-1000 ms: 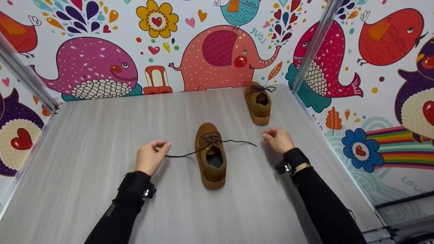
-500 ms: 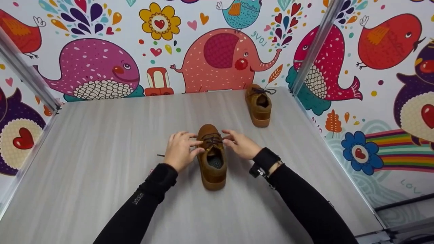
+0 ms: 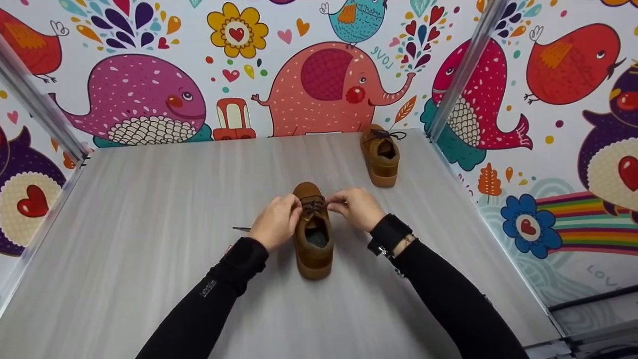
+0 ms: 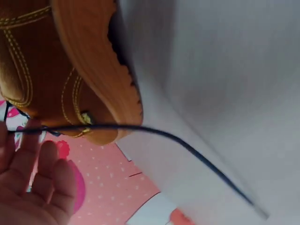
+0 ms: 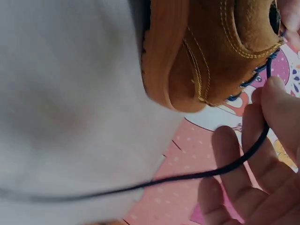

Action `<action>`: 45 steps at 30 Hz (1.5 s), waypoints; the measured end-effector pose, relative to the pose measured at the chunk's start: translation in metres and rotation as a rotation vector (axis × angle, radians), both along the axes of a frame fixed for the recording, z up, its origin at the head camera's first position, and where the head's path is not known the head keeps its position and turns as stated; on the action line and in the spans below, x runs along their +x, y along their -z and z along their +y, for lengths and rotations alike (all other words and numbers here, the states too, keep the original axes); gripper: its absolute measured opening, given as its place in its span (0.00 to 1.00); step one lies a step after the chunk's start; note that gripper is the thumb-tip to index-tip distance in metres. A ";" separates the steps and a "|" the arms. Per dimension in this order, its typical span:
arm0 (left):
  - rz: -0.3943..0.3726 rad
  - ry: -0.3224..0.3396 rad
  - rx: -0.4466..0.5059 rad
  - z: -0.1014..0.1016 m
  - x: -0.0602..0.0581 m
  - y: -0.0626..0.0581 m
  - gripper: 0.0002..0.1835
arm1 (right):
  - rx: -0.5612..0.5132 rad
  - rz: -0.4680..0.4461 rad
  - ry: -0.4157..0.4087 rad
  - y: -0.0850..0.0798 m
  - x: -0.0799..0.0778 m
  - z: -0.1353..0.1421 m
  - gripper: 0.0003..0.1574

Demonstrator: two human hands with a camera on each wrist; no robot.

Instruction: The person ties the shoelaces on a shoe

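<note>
A brown shoe (image 3: 315, 259) with yellow stitching stands on the table, toe pointing away from me. Its dark shoelace is threaded through the eyelets. At the shoe's left side, my left hand (image 3: 275, 223) pinches the lace close to the eyelets; its loose end (image 3: 241, 229) sticks out beyond the hand. In the left wrist view the lace (image 4: 164, 134) runs past the shoe's side to its tip. My right hand (image 3: 361, 209) pinches the other lace end (image 5: 187, 176) between thumb and forefinger at the right side, the rest trailing across the fingers.
A matching brown shoe (image 3: 383, 172), its lace tied in a bow, stands at the back right of the grey table (image 3: 164, 199). Walls with printed cartoon animals (image 3: 321, 94) and metal corner posts (image 3: 466, 75) enclose the back and sides.
Both hands have moved inward from the sides to the shoe's eyelets. The left let its lace end out and now pinches nearer the shoe; the right has closed on its lace.
</note>
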State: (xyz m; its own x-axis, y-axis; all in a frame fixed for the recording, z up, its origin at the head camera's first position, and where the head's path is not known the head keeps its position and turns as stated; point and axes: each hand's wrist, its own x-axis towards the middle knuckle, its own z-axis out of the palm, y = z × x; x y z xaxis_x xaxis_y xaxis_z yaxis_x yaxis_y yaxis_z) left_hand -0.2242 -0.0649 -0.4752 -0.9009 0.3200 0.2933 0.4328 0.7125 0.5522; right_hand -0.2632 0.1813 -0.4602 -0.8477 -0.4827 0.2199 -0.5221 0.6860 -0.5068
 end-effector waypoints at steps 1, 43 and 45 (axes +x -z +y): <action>-0.001 -0.007 -0.025 0.000 0.000 -0.002 0.05 | 0.014 0.068 -0.003 0.000 0.000 -0.001 0.10; -0.359 -0.125 0.900 0.013 -0.014 -0.020 0.10 | -0.103 -0.105 0.181 0.028 -0.001 0.035 0.08; -0.411 -0.076 0.932 0.017 -0.013 -0.021 0.09 | -0.105 -0.105 0.182 0.027 -0.001 0.035 0.08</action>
State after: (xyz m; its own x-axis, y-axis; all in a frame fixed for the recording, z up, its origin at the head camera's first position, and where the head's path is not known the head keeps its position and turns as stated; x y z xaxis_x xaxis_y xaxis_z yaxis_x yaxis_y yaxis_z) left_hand -0.2372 -0.0482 -0.4540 -0.9964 0.0606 0.0597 0.0562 -0.0587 0.9967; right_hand -0.2639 0.2166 -0.4875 -0.9395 -0.2988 0.1674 -0.3355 0.7044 -0.6255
